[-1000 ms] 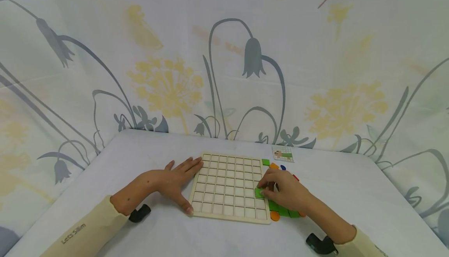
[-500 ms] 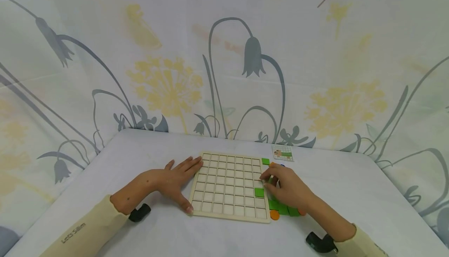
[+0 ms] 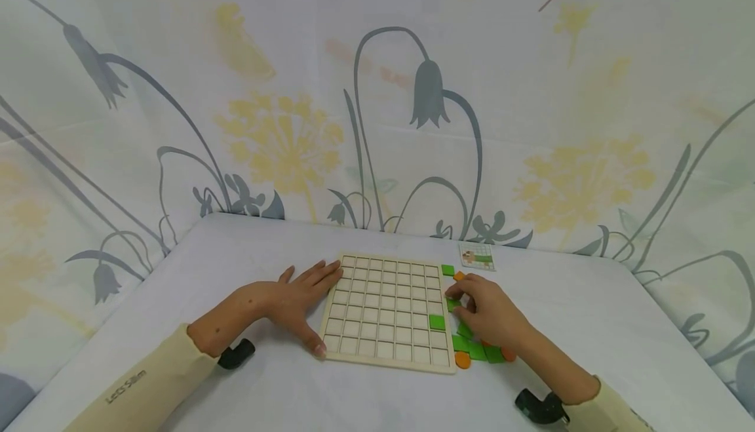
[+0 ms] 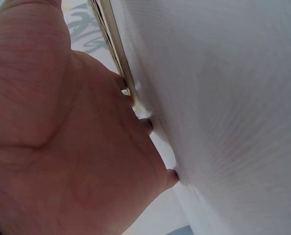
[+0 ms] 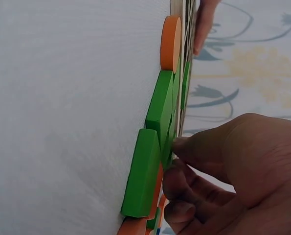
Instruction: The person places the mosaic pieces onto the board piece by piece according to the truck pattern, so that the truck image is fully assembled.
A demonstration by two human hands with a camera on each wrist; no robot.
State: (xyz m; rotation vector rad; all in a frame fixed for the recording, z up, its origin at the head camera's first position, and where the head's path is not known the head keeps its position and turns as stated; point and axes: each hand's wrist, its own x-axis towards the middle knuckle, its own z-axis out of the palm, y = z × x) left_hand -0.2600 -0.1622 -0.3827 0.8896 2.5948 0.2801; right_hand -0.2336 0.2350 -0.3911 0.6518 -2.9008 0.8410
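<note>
A wooden grid board [image 3: 377,314] lies on the white table. My left hand [image 3: 295,304] rests along its left edge, fingers spread, with the thumb at the near corner and the fingertips at the far one. The left wrist view shows the palm beside the board's edge. One green square tile [image 3: 437,322] sits in a cell near the right side. My right hand [image 3: 489,307] is just right of the board, thumb and forefinger curled about another green tile [image 3: 453,304]. I cannot tell whether they grip it. In the right wrist view, the thumb tip and fingertips are close over green tiles [image 5: 160,100].
Right of the board lie more green tiles [image 3: 478,351] and orange discs [image 3: 463,360], partly under my right hand. A green tile [image 3: 448,270] and an orange piece [image 3: 459,276] are near the far right corner. Behind them lies a picture card [image 3: 478,257]. A patterned curtain [image 3: 389,124] hangs behind.
The right hand let go of the green tile, leaving it on the board, and moved right and slightly away to the loose tiles. The left hand has stayed in place.
</note>
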